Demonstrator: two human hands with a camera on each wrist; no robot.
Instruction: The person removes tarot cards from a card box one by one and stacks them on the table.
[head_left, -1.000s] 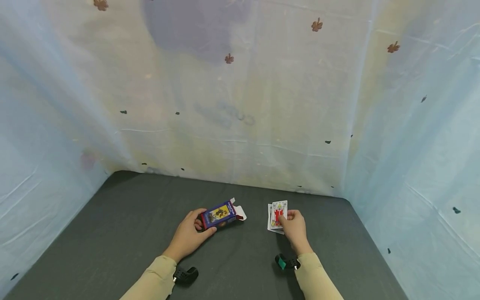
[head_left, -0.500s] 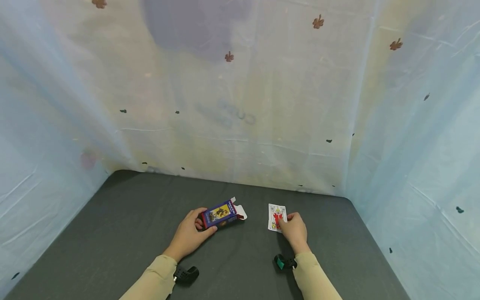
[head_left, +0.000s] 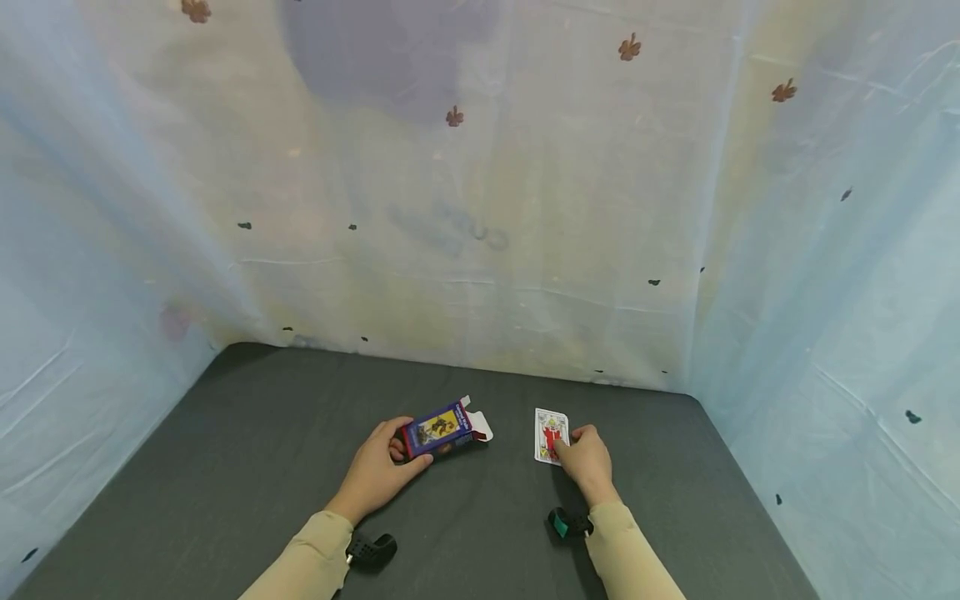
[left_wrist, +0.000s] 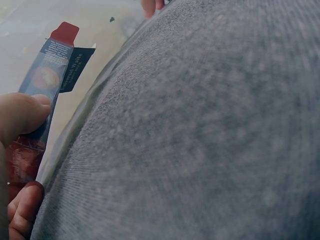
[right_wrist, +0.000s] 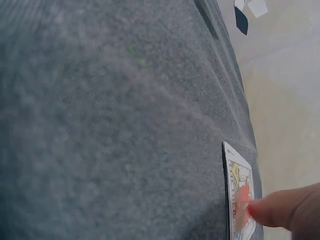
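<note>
Sleeves, pale beige fabric (head_left: 636, 550), enter from the near side. Black plastic wrist straps (head_left: 372, 552) sit on both wrists; the right one bears a green patch.

Left hand (head_left: 378, 468): clamped on a dark blue and red cardboard box with a yellow picture panel (head_left: 438, 429). Thumb lies along the box's near narrow side; fingers curl about its closed end. Box projects forward and to the right of this hand, open end pointing away from the palm, white-lined flaps spread.

Right hand (head_left: 587, 465): thumb and fingers together on a white-bordered rectangular playing card with a red figure (head_left: 550, 427), face up. Thumb presses the card face; fingers bend by its right edge; finger placement underneath is hidden. Card lies forward and to the left of this hand, well apart from the box. Cannot tell whether more cards lie beneath.

Under both hands: dark grey cloth-covered table (head_left: 480, 517). Beyond them: pale translucent curtain (head_left: 480, 275), brown leaf shapes (head_left: 454, 117) high up.
</note>
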